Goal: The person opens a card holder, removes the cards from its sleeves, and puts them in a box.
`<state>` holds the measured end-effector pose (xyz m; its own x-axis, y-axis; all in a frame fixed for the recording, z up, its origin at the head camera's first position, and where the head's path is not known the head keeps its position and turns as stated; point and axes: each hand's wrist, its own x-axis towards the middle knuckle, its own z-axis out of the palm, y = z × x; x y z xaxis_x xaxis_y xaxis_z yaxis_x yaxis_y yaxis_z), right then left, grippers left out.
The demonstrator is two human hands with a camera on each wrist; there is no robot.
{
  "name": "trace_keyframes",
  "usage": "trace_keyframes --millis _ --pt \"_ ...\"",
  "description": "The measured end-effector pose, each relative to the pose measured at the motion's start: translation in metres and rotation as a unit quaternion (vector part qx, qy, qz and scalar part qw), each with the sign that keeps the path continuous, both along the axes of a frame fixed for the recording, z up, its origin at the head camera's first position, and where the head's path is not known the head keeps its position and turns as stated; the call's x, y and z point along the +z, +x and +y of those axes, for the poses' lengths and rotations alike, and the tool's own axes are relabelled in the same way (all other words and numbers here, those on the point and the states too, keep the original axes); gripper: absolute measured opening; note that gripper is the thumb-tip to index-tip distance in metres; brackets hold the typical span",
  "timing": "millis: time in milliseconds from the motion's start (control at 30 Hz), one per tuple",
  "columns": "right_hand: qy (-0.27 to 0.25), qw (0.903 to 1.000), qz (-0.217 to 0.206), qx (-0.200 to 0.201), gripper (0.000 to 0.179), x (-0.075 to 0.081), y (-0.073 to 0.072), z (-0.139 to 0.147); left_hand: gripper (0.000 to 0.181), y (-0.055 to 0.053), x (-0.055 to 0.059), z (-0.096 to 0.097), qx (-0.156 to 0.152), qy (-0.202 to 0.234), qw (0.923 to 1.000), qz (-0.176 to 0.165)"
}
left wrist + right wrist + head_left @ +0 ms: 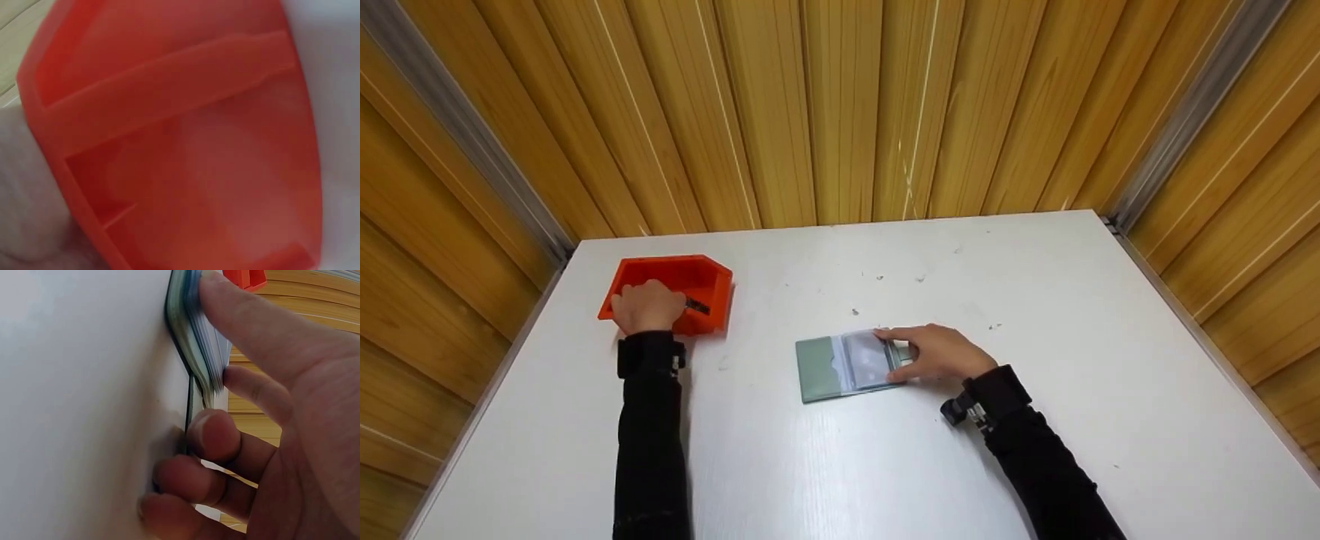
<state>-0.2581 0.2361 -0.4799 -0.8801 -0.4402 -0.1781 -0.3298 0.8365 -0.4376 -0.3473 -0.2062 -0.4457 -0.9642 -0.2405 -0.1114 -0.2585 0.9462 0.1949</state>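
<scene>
Bin (721,300): smooth plastic; sleeves (864,361): glossy clear plastic (tabletop (810,472) smooth, shiny).

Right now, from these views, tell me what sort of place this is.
Probably a small enclosed work booth: a white tabletop stands within wood-patterned panels at the back and both sides, with metal strips running up the corners.

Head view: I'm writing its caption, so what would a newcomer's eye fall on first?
Probably the bright red plastic bin at the left of the white table, with the left hand over its near left part. Next would come the open green card holder near the middle, the right hand's thumb and a finger on its clear sleeves.
</scene>
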Motion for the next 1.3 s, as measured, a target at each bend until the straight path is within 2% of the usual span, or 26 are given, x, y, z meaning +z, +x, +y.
trace_keyframes --millis 200,500,600,700,767,867,933,1067,1167,1233,1300 --pt "0.004 1.0000 -0.004 0.001 0.075 0.000 0.001 -0.001 0.041 0.001 -0.002 0.001 0.008 -0.001 0.9998 0.017" --pt "-0.002 0.9999 -0.010 -0.002 0.075 -0.001 0.002 -0.003 0.039 0.007 0.001 0.005 0.012 0.006 0.9968 0.078" --pt "-0.002 1.0000 -0.008 0.002 0.075 -0.001 0.002 -0.003 0.036 0.009 0.006 0.013 0.015 -0.003 0.9936 0.112" --pt "0.000 1.0000 -0.003 0.007 0.076 0.001 0.001 -0.002 0.033 0.015 0.015 0.031 0.007 -0.001 0.9852 0.171" --pt "0.002 1.0000 -0.001 0.008 0.076 0.001 0.001 -0.001 0.030 0.021 0.021 0.049 -0.019 0.017 0.9762 0.215" --pt "0.000 1.0000 -0.003 0.008 0.076 0.000 0.001 -0.001 0.025 0.037 0.024 0.080 -0.093 0.063 0.9622 0.248" --pt "-0.002 1.0000 -0.002 0.009 0.076 -0.001 0.001 -0.002 0.021 0.051 0.018 0.100 -0.153 0.085 0.9569 0.232" --pt "-0.002 1.0000 -0.004 0.007 0.077 -0.004 0.001 -0.003 0.018 0.085 -0.006 0.133 -0.251 0.104 0.9516 0.143" --pt "0.002 1.0000 -0.008 0.005 0.077 -0.004 0.000 -0.002 0.019 0.107 -0.027 0.148 -0.291 0.105 0.9458 0.098" --pt "0.003 0.9999 -0.010 0.004 0.078 -0.002 0.000 -0.001 0.023 0.117 -0.037 0.153 -0.306 0.100 0.9419 0.097" --pt "0.003 0.9999 -0.012 0.002 0.078 -0.001 0.000 0.000 0.029 0.122 -0.042 0.157 -0.311 0.095 0.9400 0.103"
